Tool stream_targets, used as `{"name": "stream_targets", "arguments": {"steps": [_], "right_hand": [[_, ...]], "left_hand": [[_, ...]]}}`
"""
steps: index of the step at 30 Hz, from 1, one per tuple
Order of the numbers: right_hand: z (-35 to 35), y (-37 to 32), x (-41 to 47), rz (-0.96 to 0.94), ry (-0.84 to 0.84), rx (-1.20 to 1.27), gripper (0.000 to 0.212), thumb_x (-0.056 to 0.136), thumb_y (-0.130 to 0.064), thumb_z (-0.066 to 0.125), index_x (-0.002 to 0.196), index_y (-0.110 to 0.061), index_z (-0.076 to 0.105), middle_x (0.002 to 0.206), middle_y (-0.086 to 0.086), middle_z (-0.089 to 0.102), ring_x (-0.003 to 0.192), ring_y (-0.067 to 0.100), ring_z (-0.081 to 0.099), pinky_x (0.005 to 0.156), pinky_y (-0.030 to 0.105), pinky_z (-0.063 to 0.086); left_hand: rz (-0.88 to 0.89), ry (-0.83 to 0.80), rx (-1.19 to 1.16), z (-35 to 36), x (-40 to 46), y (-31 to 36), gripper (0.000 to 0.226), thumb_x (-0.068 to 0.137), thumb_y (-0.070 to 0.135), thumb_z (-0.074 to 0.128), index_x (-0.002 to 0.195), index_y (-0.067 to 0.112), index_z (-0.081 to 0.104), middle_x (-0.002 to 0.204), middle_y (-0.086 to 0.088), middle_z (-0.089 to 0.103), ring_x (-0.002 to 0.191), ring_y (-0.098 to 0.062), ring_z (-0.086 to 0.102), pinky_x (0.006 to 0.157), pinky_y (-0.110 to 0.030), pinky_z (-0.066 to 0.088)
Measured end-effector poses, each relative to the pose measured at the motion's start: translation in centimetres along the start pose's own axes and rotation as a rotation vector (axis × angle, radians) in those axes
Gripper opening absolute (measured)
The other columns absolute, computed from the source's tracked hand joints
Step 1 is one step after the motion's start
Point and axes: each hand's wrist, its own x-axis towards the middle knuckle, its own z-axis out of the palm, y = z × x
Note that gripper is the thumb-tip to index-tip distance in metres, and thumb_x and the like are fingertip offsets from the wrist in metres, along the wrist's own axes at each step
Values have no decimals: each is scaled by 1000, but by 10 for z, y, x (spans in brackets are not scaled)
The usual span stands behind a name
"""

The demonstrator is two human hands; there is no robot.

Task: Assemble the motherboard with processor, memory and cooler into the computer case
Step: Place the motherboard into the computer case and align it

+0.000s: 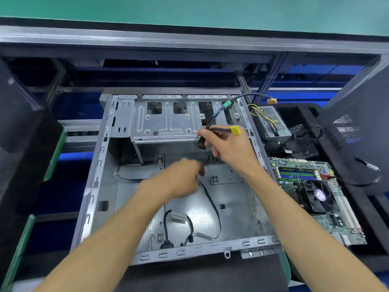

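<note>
Now | your right hand [231, 146] fingers pinch the cable bundle [216, 121] above the open computer case [101, 157] | left hand [183, 178] blurred, grip unclear | motherboard [311, 190] waits beside case, right | hold cables clear of tray.

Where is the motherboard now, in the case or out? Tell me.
Out. The motherboard lies right of the case, whose floor holds only loose cables.

I see a green floor [189, 9] at the top, past a grey metal frame [189, 41]. Under the frame, blue panels [311, 72] sit behind dark struts. A black mat [200, 275] covers the bench. Black perforated panels [357, 131] lean at right and left. Light is even, overhead.
</note>
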Motion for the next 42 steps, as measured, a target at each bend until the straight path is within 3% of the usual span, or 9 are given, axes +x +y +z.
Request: {"name": "stream_targets", "arguments": {"steps": [4, 9, 16, 21, 26, 30, 34, 37, 42], "right_hand": [[-2, 2, 0, -20, -23, 21, 19, 92, -27, 73, 92, -9, 78, 63, -1, 67, 46, 16, 51, 49, 29, 45], [-4, 1, -1, -31, -36, 17, 15, 91, -26, 73, 92, -13, 80, 66, 4, 68, 47, 14, 50, 47, 27, 43], [-7, -2, -1, -13, -38, 3, 11, 91, -29, 74, 91, -20, 80, 63, -4, 67, 47, 10, 49, 45, 20, 39], [-8, -4, -2, -15, -33, -25, 10, 91, -27, 74, 93, -20, 81, 64, -6, 68, 50, 8, 52, 48, 22, 42], [-6, -7, -6, -190, -64, -119, 13, 91, -18, 74, 99, -9, 81, 83, 1, 71, 76, 10, 63, 68, 20, 47], [-6, -8, -8, -464, -27, -374, 13, 87, -10, 78, 99, -6, 80, 107, 17, 56, 99, 24, 53, 84, 27, 46], [-13, -6, -7, -619, -42, -491, 5, 90, -14, 76, 90, -12, 80, 134, 13, 59, 128, 32, 46, 107, 39, 35], [-12, -2, -5, -603, -39, -611, 16, 94, -25, 68, 96, -15, 80, 112, 4, 74, 112, 29, 62, 93, 46, 39], [-6, -3, -6, -405, 93, -291, 7, 88, -14, 78, 90, -8, 81, 86, 2, 66, 73, 11, 63, 68, 24, 49]], "left_hand": [[-6, -177, 264, 29, 16, -4, 64, 96, 8, 48, 154, 21, 25, 149, -9, 32, 136, -32, 38, 111, -42, 31], [-42, -256, 470, 29, 13, -2, 34, 94, 14, 55, 128, 18, 54, 125, -8, 56, 118, -27, 50, 109, -41, 23], [292, -227, -566, -58, -47, -7, 23, 90, 29, 61, 68, 25, 67, 58, 10, 47, 53, -8, 38, 51, -20, 33], [277, 493, -1517, -102, -56, -29, 36, 101, 30, 47, 66, 21, 51, 58, 7, 19, 46, -8, 16, 43, -21, 19], [-122, 839, -745, -98, -19, -18, 38, 103, 24, 35, 96, 18, 73, 66, 8, 53, 53, -10, 45, 53, -26, 35], [-195, 482, -54, -66, 10, 7, 44, 101, 15, 33, 142, 19, 49, 128, -13, 63, 112, -33, 60, 95, -41, 47], [-19, 209, 18, -64, 10, 8, 52, 97, 9, 35, 140, 33, 50, 130, -7, 59, 118, -32, 55, 87, -34, 44], [7, 162, -17, -71, 8, 3, 35, 95, 9, 36, 109, 25, 64, 121, -6, 63, 109, -31, 58, 91, -41, 49], [-39, 710, 90, -53, -13, 15, 22, 91, 12, 52, 108, 15, 65, 103, -3, 51, 100, -25, 50, 89, -39, 44]]}}
